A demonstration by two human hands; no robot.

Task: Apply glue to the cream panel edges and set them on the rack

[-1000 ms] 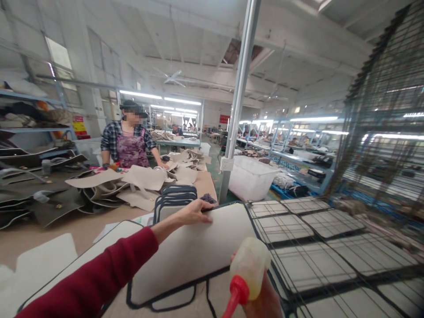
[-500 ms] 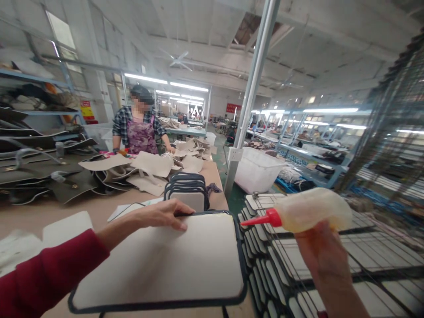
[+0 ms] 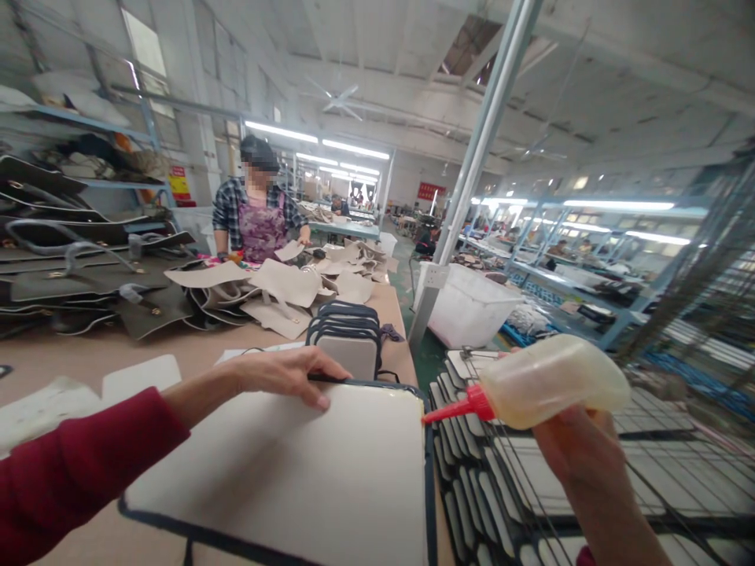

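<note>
1. Glue bottle (image 3: pixel 551 381) with a red nozzle, clenched in the right hand (image 3: pixel 581 452), lies sideways at right, tip just beside the panel's right edge;
2. left hand (image 3: pixel 286 373) presses flat, fingers spread, on the near white panel (image 3: pixel 307 479);
3. far left, a person (image 3: pixel 256 212) sorts beige pieces (image 3: pixel 283 287).

Left hand (image 3: pixel 289 373) palm down, fingers spread flat, red-sleeved forearm stretched forward, right hand (image 3: pixel 581 452) raised, fingers curled in a grip, wrist bent

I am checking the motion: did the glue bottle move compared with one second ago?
Yes. The glue bottle in the right hand rose from low over the white panel and now lies level, its red nozzle at the panel's right edge.
</note>
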